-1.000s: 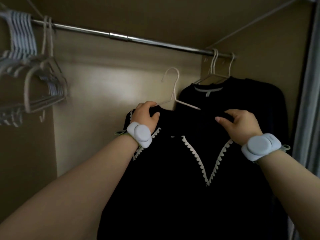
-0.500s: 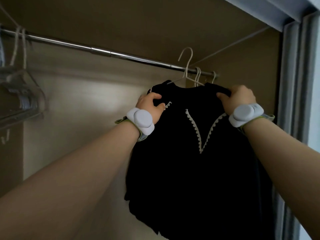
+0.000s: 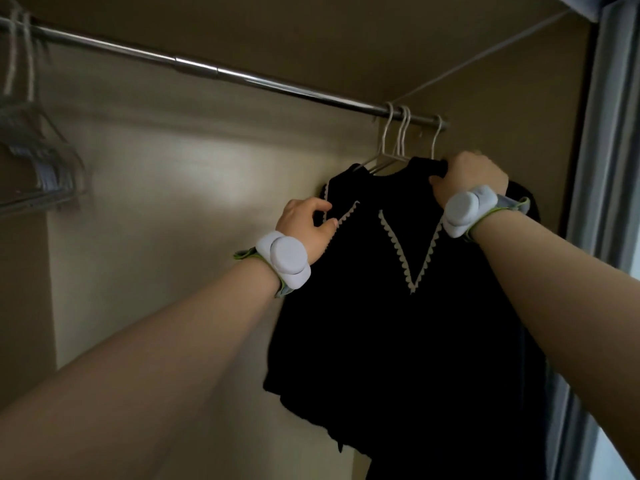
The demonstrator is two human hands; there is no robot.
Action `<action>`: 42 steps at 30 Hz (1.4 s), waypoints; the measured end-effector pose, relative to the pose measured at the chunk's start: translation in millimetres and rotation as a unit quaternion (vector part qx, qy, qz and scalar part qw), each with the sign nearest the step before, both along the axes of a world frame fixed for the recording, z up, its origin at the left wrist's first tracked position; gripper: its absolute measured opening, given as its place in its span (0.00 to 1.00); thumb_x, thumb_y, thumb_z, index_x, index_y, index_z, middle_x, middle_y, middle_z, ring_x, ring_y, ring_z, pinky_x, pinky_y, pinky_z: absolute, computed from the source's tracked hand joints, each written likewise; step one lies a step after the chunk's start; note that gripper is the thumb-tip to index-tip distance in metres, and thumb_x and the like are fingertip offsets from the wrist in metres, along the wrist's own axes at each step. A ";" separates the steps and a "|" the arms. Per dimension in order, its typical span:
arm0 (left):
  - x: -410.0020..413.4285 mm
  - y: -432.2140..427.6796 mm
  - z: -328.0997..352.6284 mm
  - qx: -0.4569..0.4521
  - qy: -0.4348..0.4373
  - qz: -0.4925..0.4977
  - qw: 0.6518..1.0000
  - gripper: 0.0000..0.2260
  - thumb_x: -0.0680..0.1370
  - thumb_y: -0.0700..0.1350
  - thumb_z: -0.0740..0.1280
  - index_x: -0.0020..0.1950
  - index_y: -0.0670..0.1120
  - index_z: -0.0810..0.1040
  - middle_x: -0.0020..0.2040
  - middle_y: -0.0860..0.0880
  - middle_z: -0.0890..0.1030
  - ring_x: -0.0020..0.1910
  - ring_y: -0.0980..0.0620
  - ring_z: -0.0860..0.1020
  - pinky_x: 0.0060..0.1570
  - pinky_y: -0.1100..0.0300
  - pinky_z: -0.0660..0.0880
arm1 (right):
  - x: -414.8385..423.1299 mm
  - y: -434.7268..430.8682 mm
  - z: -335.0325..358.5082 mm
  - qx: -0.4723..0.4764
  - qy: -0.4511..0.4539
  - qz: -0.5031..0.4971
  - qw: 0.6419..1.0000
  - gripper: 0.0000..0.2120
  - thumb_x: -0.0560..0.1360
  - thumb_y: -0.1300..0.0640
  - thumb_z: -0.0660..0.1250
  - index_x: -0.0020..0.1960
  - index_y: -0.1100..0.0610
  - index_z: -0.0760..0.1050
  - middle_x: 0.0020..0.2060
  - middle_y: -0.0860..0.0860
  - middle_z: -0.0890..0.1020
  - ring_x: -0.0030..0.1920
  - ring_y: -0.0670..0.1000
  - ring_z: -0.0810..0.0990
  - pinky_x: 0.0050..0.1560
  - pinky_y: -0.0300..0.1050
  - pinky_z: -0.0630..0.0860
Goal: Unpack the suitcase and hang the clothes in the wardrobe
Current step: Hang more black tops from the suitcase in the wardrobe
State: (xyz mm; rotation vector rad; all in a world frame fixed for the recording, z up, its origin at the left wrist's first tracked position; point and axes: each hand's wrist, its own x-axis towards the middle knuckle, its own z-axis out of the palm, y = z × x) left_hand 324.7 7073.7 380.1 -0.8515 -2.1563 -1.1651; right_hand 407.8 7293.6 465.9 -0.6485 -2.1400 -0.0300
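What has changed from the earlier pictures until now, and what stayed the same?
The dress went up; its hanger, free in the air before, now hooks over the rail beside the other hangers. The left hand slid down from the shoulder to the trimmed edge. The right hand still grips the other shoulder.
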 end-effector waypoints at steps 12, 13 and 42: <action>23.2 -35.8 -88.2 -0.060 -0.057 0.064 0.994 0.20 0.78 0.47 0.64 0.69 0.47 0.69 0.67 0.45 0.73 0.66 0.47 0.71 0.59 0.63 0.65 | 21.5 -57.6 -138.0 0.127 -0.064 0.225 0.964 0.29 0.77 0.50 0.63 0.75 0.53 0.59 0.75 0.56 0.59 0.76 0.58 0.53 0.75 0.57 0.44; 29.1 -41.7 -101.9 -0.068 -0.064 0.073 0.993 0.20 0.78 0.46 0.64 0.70 0.46 0.68 0.67 0.45 0.73 0.66 0.47 0.71 0.59 0.64 0.65 | 21.8 -62.4 -155.7 0.106 -0.073 0.253 0.959 0.29 0.77 0.50 0.63 0.75 0.53 0.59 0.75 0.56 0.60 0.75 0.57 0.55 0.75 0.55 0.47; 345.9 -336.7 -473.3 0.017 -0.547 0.395 0.738 0.17 0.78 0.49 0.63 0.67 0.50 0.71 0.62 0.49 0.77 0.61 0.50 0.75 0.60 0.61 0.69 | 126.7 -404.3 -531.4 -0.092 -0.645 0.560 0.512 0.20 0.80 0.49 0.57 0.64 0.63 0.71 0.62 0.58 0.76 0.62 0.58 0.74 0.61 0.47 0.71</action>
